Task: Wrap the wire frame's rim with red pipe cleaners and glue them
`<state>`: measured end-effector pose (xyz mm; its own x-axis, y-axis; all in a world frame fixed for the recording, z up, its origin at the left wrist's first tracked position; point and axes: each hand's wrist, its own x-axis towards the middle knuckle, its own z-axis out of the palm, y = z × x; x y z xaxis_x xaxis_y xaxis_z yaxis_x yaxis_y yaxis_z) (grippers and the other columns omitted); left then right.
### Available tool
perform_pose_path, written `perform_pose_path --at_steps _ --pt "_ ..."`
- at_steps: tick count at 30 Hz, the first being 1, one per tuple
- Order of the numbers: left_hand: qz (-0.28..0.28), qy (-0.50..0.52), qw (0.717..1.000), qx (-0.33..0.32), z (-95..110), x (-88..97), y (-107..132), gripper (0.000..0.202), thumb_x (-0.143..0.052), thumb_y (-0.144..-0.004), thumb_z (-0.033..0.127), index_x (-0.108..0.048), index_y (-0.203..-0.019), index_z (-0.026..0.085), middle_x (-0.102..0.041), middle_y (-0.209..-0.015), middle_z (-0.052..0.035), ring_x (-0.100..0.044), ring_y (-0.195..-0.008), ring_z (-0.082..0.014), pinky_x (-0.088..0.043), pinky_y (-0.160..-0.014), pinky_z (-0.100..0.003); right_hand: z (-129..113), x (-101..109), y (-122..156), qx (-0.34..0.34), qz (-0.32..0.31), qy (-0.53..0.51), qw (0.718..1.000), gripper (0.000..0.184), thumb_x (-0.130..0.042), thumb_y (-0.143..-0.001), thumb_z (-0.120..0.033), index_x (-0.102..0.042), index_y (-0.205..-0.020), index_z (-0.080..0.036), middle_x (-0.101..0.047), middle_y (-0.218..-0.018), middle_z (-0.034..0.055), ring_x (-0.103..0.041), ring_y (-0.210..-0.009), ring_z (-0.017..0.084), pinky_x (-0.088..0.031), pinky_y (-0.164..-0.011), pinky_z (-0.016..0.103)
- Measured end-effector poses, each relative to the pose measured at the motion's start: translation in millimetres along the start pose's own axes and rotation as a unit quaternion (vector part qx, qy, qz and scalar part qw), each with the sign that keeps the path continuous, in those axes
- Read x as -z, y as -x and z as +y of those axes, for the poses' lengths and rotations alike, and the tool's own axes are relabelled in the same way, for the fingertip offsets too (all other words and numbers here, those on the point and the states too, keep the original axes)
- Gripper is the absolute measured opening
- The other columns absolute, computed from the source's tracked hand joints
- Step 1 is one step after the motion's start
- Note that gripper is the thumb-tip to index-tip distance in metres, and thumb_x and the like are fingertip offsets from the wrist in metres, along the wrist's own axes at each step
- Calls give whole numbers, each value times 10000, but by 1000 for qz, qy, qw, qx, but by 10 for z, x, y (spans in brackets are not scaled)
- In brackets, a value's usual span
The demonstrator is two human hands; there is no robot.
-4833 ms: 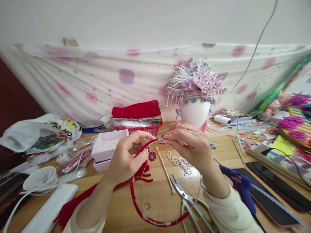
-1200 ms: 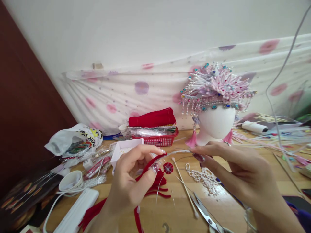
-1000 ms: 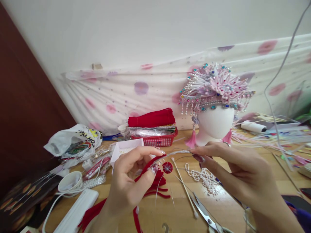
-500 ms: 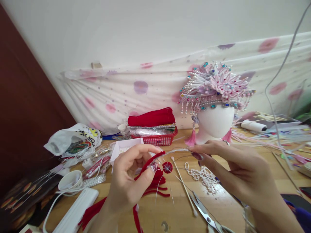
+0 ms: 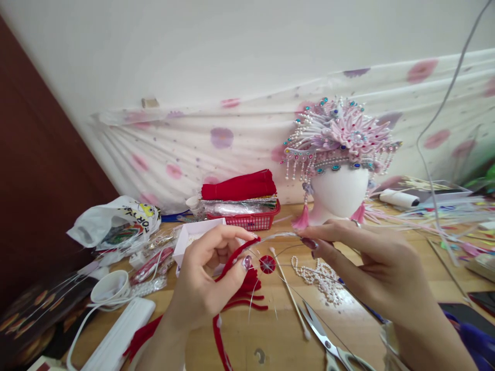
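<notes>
My left hand (image 5: 209, 278) pinches a red fuzzy-wrapped wire hoop (image 5: 232, 257) between thumb and fingers, just above the wooden table (image 5: 278, 335). My right hand (image 5: 371, 263) pinches the bare silvery end of the same wire (image 5: 278, 236), a little to the right of the left hand. The hoop's red lower part (image 5: 219, 340) curves down under my left wrist. A small round red ornament (image 5: 266, 264) lies on the table below the wire. Loose red strips (image 5: 247, 293) lie beneath my left hand.
A beaded pink headdress (image 5: 340, 139) sits on a white foam head (image 5: 340, 193) behind my hands. A red basket (image 5: 251, 219) with red fabric, a white box (image 5: 193, 239), a pearl strand (image 5: 317, 273), a thin stick (image 5: 290, 293), scissors (image 5: 328, 340) and a plastic bag (image 5: 116, 221) crowd the table.
Since the earliest frame the view has swung left and nearer. Over the last second both hands keep their pinch on the wire, shifting only slightly.
</notes>
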<state>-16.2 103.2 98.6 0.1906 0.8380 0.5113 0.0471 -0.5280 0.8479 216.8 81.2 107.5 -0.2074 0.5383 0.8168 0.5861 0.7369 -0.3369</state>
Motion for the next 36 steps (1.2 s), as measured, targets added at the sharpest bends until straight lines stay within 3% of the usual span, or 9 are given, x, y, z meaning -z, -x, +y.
perform_pose_path --at_steps 6,14,22,29,36 --pt "-7 15 1000 -9 -30 24 -11 220 -591 -847 160 -747 -983 234 -636 -724 4 -563 -638 -139 -453 -594 -255 32 -6 32 -3 -3 15 1000 241 -653 -894 -120 -752 -1048 -277 -783 -800 3 -701 -608 157 -504 -557 258" --pt "-22 7 1000 -20 -62 32 -22 222 -666 -820 133 -748 -1001 233 -702 -809 4 -601 -676 -126 -496 -634 -228 40 7 48 0 -8 27 1000 239 -656 -902 -114 -724 -1067 -272 -781 -847 1 -696 -659 147 -498 -589 249" --pt "1 -8 1000 -15 -38 -5 7 177 -634 -819 147 -764 -915 220 -692 -730 1 -607 -642 -133 -490 -608 -239 19 32 52 14 -6 29 999 268 -648 -897 -91 -719 -1076 -277 -759 -794 -9 -685 -608 140 -473 -545 250" --pt "-5 13 1000 12 -33 -2 24 257 -719 -800 155 -760 -1025 272 -622 -667 38 -582 -591 -106 -442 -529 -197 21 32 61 29 -1 31 999 283 -649 -901 -64 -693 -1087 -273 -739 -803 -12 -668 -616 119 -466 -568 239" --pt "3 45 999 0 8 -33 47 231 -717 -791 133 -797 -950 279 -733 -777 15 -645 -675 -118 -541 -642 -203 5 34 28 33 -2 31 999 290 -624 -909 -59 -697 -1085 -278 -746 -802 -4 -688 -644 138 -466 -552 248"
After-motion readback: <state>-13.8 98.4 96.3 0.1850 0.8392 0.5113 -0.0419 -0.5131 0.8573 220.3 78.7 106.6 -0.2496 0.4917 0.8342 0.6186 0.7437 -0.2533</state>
